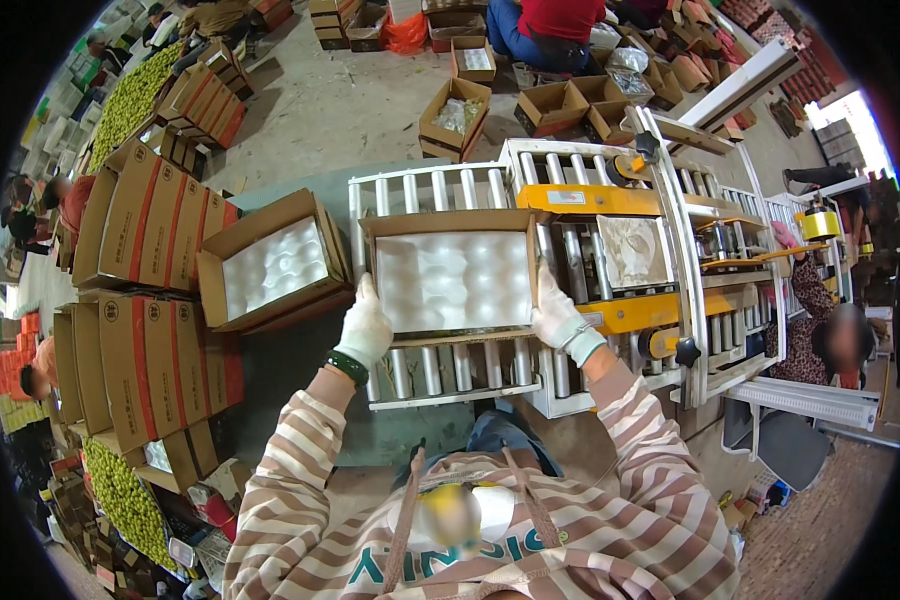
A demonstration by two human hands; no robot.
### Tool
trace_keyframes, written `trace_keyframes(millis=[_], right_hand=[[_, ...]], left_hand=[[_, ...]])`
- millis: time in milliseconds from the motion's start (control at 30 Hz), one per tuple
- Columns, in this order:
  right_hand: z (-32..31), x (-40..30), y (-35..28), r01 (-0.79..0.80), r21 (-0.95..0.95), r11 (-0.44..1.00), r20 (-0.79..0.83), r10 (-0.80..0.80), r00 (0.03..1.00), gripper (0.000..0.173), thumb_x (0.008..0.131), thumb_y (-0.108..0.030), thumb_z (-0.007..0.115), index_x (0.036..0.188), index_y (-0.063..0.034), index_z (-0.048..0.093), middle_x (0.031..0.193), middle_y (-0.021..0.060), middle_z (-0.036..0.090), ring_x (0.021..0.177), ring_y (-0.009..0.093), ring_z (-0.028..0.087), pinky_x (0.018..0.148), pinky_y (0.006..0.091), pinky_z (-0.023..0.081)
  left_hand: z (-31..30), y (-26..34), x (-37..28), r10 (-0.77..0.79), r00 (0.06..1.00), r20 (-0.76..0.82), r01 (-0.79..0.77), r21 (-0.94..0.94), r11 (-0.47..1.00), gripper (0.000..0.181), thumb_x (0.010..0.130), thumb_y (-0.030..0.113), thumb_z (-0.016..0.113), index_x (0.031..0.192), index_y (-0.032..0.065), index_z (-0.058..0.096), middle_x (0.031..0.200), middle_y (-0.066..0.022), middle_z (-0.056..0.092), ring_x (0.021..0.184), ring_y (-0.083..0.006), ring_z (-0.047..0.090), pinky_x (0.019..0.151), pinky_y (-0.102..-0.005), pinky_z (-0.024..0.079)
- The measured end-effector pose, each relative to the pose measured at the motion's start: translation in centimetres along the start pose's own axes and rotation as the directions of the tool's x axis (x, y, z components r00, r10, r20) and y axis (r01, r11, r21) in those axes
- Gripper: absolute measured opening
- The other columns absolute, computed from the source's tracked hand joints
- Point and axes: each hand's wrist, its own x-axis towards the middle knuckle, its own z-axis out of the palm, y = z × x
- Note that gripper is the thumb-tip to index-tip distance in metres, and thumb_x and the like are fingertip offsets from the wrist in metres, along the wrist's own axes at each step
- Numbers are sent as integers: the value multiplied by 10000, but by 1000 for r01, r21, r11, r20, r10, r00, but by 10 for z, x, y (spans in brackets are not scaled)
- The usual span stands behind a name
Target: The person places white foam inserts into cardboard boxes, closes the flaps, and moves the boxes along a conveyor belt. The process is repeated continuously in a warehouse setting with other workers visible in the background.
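An uncovered cardboard carton sits on the roller conveyor in front of me. A white moulded foam sheet with rounded bumps lies inside it; whatever is under the sheet is hidden. My left hand, in a white glove with a dark bracelet at the wrist, grips the carton's left end. At the right end my right hand, also gloved, holds the other side. Left of the conveyor stands a second carton, slightly turned, with a similar foam sheet on top.
Stacked cartons fill the left side. A carton-sealing machine with yellow side rails and an upright frame crosses the conveyor at right. Beyond it is a co-worker. Piles of green fruit lie at left. Cartons stand on the floor ahead.
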Motion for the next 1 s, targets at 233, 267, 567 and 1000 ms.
trace_keyframes(millis=[233,267,567,1000], right_hand=[[6,27,-40,145,-381,913,463,53,885,1051,820,-692,616,1534,-2,271,1612,304,88,1488,488,115,1217,483,220],[-4,32,-50,157,-389,908,521,76,850,1063,814,-714,608,1543,-21,265,1611,314,70,1485,501,102,1213,499,216],[-23,55,-20,346,-206,915,694,-112,711,966,774,-603,712,1462,8,419,1519,292,370,1387,421,404,1149,420,350],[6,83,-16,22,-513,858,42,0,999,655,634,-433,892,1115,-80,622,1126,129,642,1115,312,614,931,423,523]], left_hand=[[-3,57,11,123,914,388,-283,391,876,1094,839,709,599,1432,-158,293,1462,-439,287,1347,-525,399,1096,-470,410],[-8,54,19,138,888,439,-309,348,885,1106,828,738,582,1437,-142,303,1465,-441,280,1345,-529,400,1093,-477,410],[-46,31,39,261,654,710,-500,146,854,994,817,675,654,1496,12,357,1478,-389,309,1216,-509,530,1054,-469,448],[-34,65,87,647,719,-254,-472,505,722,801,768,319,792,1431,55,428,1361,-192,509,1340,-408,427,1166,-464,301]])
